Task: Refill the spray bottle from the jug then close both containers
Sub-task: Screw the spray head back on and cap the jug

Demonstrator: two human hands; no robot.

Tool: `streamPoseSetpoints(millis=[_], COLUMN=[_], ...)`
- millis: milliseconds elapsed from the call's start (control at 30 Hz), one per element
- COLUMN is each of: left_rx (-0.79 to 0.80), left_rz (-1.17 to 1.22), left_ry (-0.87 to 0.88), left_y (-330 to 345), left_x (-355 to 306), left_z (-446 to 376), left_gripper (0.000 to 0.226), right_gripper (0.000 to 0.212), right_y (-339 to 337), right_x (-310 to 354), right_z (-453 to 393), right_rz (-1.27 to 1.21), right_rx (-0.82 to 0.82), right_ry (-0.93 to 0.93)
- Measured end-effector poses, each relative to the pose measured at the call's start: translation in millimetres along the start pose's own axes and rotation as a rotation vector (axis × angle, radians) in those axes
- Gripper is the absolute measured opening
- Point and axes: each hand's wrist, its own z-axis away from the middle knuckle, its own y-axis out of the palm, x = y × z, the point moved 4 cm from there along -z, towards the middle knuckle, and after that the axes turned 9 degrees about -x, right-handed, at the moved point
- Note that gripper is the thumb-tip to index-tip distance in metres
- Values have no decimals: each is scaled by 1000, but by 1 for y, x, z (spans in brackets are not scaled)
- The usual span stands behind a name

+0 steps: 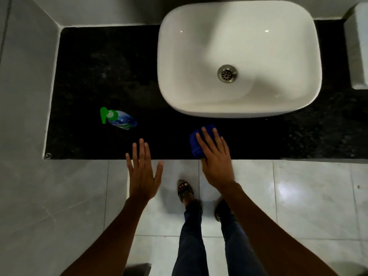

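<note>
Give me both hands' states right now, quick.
Left hand: open, fingers straight and spread, holding nothing, over the counter's front edge.
Right hand: open, flat fingers pressing on the blue cloth on the black counter.

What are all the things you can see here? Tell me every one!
spray bottle: one, blue with a green trigger top, on the counter's left part
cloth: one, blue, near the counter's front edge, under the right hand
sink: one, white, on the counter
drain: one, silver, inside the sink
counter: one, black
floor: pale tiles
left hand: one, fingers straight, holding nothing
right hand: one, flat on the cloth
</note>
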Motion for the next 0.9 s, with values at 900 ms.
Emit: streamPoseSetpoints(millis=[900], left_rx=[106], left_rz=[299], left_ry=[204], left_y=[5], left_x=[-179], left_z=[2], left_gripper=[76], right_gripper=[53], right_y=[-130], right_x=[-184], right_z=[32], right_rz=[-550], right_rx=[-408], right_ry=[902])
